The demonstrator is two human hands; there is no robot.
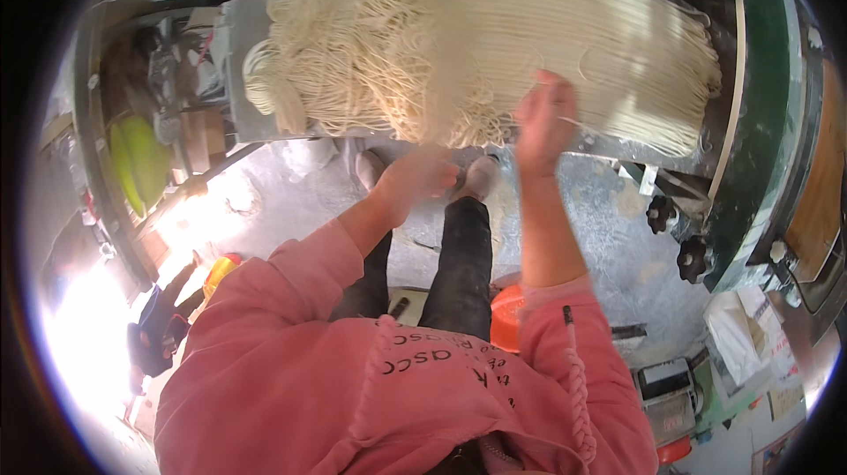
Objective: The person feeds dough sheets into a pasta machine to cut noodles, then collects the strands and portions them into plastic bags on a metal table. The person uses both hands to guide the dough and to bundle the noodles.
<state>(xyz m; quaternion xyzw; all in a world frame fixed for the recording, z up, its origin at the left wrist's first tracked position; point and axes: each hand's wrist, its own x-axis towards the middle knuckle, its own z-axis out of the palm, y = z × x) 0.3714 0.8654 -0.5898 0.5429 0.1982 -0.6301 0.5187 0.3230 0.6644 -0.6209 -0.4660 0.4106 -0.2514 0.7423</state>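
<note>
A wide mass of pale fresh noodles lies across a metal tray in front of me, looped at the left and straighter at the right. My left hand is closed around a blurred strand bundle rising from the noodle pile's front edge. My right hand is raised with its fingers in the noodles near the middle, a thin strand trailing off to its right. Both arms wear pink sleeves pushed up to the forearm.
A green machine frame with black knobs stands at the right. A shelf with green and dark items is at the left. Below are a grey floor, an orange container, a scale and papers.
</note>
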